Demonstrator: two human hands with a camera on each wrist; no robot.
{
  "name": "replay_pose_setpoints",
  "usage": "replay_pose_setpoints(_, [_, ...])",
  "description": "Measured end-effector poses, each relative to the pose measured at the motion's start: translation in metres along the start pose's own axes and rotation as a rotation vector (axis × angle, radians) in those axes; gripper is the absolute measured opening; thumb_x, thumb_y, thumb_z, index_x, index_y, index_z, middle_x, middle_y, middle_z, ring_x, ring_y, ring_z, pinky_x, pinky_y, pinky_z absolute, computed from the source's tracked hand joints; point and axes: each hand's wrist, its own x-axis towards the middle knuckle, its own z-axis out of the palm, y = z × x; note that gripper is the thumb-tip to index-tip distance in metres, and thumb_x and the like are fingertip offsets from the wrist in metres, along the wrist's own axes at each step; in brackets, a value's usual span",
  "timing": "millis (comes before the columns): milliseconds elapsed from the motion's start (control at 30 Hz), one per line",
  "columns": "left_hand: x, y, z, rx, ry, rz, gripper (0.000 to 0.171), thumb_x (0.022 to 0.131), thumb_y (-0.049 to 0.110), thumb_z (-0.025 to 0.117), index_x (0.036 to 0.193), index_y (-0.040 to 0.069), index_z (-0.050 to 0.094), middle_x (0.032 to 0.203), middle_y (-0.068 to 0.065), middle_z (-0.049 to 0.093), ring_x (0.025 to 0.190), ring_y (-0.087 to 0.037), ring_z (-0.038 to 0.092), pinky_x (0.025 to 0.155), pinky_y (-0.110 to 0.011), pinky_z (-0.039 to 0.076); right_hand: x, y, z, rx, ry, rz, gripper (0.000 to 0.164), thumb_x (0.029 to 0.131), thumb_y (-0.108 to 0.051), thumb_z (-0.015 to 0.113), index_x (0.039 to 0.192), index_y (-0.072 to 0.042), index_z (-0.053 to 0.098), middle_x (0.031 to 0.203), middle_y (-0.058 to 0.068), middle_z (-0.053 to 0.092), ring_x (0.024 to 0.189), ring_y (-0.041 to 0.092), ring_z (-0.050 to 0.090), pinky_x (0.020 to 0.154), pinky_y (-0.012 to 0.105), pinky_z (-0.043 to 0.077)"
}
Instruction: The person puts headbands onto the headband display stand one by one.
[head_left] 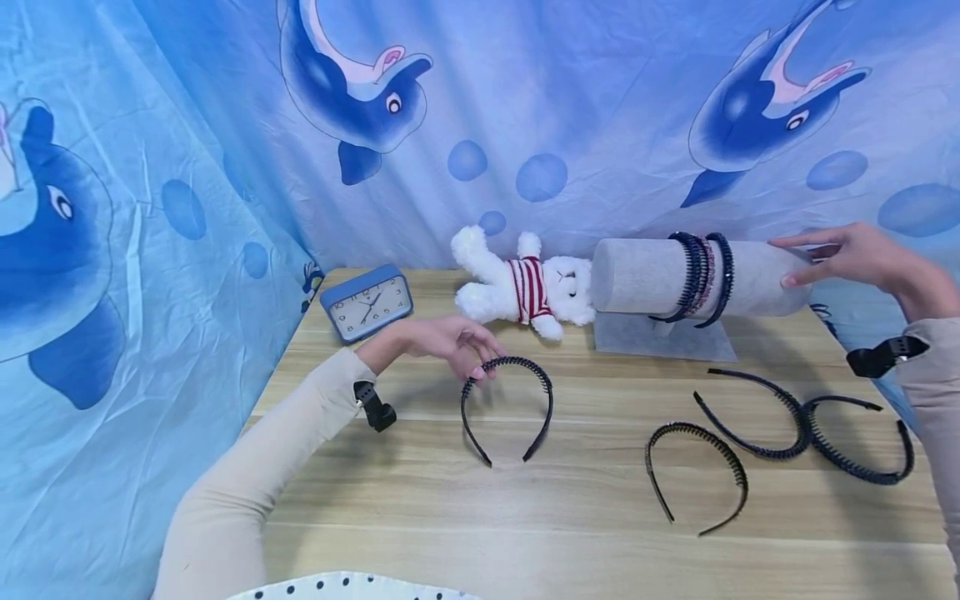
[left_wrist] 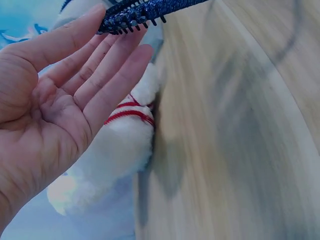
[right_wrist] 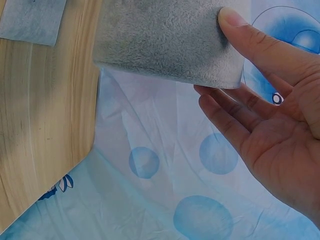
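Note:
My left hand (head_left: 448, 340) pinches a dark toothed headband (head_left: 545, 385) at its upper left, and the band hangs with its two ends down. In the left wrist view, thumb and fingertips meet on the band's glittery blue-black teeth (left_wrist: 135, 17). My right hand (head_left: 862, 260) grips the right end of a grey plush headband stand (head_left: 761, 279), a thick horizontal roll on a flat base (head_left: 705, 340). The thumb lies on the near side of the roll in the right wrist view, the fingers partly hidden behind it. Several headbands (head_left: 724, 283) circle the roll's middle.
Three more dark headbands lie on the right of the table: one in front (head_left: 742, 479), two touching behind, left (head_left: 772, 454) and right (head_left: 862, 475). A white plush toy (head_left: 487, 300) in a striped shirt lies left of the stand. A blue clock (head_left: 367, 304) stands back left.

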Motion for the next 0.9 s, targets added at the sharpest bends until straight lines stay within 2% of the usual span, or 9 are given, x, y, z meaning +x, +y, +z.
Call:
replay_pose_setpoints(67, [0.001, 0.003, 0.0, -0.001, 0.025, 0.028, 0.054, 0.091, -0.001, 0.072, 0.142, -0.001, 0.054, 0.119, -0.015, 0.072, 0.109, -0.041, 0.07, 0.09, -0.045, 0.062, 0.0, 0.001, 0.0, 0.003, 0.0, -0.001, 0.075, 0.087, -0.047, 0.08, 0.149, -0.052, 0.037, 0.161, 0.036, 0.021, 0.14, 0.063, 0.019, 0.105, 0.082, 0.022])
replay_pose_setpoints(167, [0.003, 0.008, 0.0, -0.013, 0.081, 0.068, 0.053, 0.089, 0.0, 0.074, 0.14, 0.001, 0.057, 0.12, -0.02, 0.069, 0.101, -0.028, 0.073, 0.089, -0.043, 0.063, 0.0, 0.001, -0.001, 0.0, 0.005, -0.005, 0.078, 0.087, -0.047, 0.08, 0.153, -0.042, 0.038, 0.161, 0.036, 0.022, 0.14, 0.063, 0.02, 0.105, 0.082, 0.022])
replay_pose_setpoints(233, [0.004, 0.011, 0.001, -0.018, 0.123, 0.092, 0.053, 0.089, 0.001, 0.076, 0.139, 0.003, 0.058, 0.123, -0.025, 0.065, 0.098, -0.022, 0.072, 0.089, -0.042, 0.063, 0.0, 0.001, -0.001, 0.001, 0.005, -0.005, 0.079, 0.087, -0.046, 0.08, 0.153, -0.042, 0.037, 0.161, 0.035, 0.022, 0.141, 0.063, 0.02, 0.105, 0.082, 0.022])
replay_pose_setpoints(400, [0.01, 0.021, 0.006, -0.047, 0.252, 0.135, 0.054, 0.087, 0.004, 0.078, 0.139, 0.005, 0.061, 0.122, -0.022, 0.065, 0.093, -0.023, 0.074, 0.086, -0.044, 0.063, -0.001, 0.001, -0.001, 0.004, 0.008, -0.004, 0.077, 0.087, -0.046, 0.08, 0.152, -0.045, 0.038, 0.161, 0.034, 0.023, 0.142, 0.062, 0.02, 0.106, 0.081, 0.023])
replay_pose_setpoints(500, [0.015, 0.025, 0.008, -0.089, 0.336, 0.161, 0.055, 0.085, 0.001, 0.079, 0.137, 0.004, 0.062, 0.114, -0.015, 0.068, 0.089, -0.022, 0.075, 0.085, -0.047, 0.063, 0.0, 0.001, -0.001, 0.004, 0.006, -0.002, 0.08, 0.086, -0.047, 0.08, 0.154, -0.038, 0.039, 0.161, 0.033, 0.023, 0.142, 0.061, 0.02, 0.106, 0.081, 0.023])
replay_pose_setpoints(600, [0.021, 0.027, 0.01, -0.114, 0.412, 0.186, 0.055, 0.085, 0.001, 0.08, 0.137, 0.004, 0.062, 0.114, -0.014, 0.066, 0.091, -0.021, 0.074, 0.086, -0.051, 0.063, 0.0, 0.0, 0.0, 0.007, -0.001, 0.003, 0.082, 0.086, -0.049, 0.08, 0.155, -0.034, 0.039, 0.161, 0.033, 0.023, 0.143, 0.061, 0.018, 0.106, 0.081, 0.022])
replay_pose_setpoints(700, [0.026, 0.028, 0.011, -0.115, 0.475, 0.219, 0.055, 0.085, 0.002, 0.081, 0.137, 0.005, 0.062, 0.118, -0.019, 0.064, 0.094, -0.024, 0.073, 0.087, -0.055, 0.062, -0.001, -0.001, 0.0, 0.011, -0.003, 0.007, 0.08, 0.086, -0.049, 0.08, 0.154, -0.037, 0.039, 0.161, 0.033, 0.023, 0.143, 0.061, 0.019, 0.106, 0.081, 0.022])
replay_pose_setpoints(800, [0.031, 0.031, 0.012, -0.104, 0.533, 0.261, 0.055, 0.084, 0.004, 0.082, 0.136, 0.006, 0.064, 0.118, -0.022, 0.064, 0.096, -0.026, 0.074, 0.085, -0.051, 0.063, -0.001, -0.001, 0.0, 0.011, 0.0, 0.005, 0.076, 0.086, -0.048, 0.08, 0.151, -0.046, 0.039, 0.161, 0.034, 0.024, 0.141, 0.061, 0.023, 0.105, 0.08, 0.024])
replay_pose_setpoints(900, [0.036, 0.033, 0.012, -0.095, 0.586, 0.311, 0.056, 0.082, 0.004, 0.084, 0.134, 0.008, 0.065, 0.114, -0.019, 0.066, 0.094, -0.026, 0.075, 0.081, -0.042, 0.065, -0.001, -0.001, -0.001, 0.011, 0.01, 0.0, 0.07, 0.086, -0.047, 0.081, 0.142, -0.057, 0.041, 0.16, 0.034, 0.026, 0.139, 0.06, 0.027, 0.105, 0.079, 0.027])
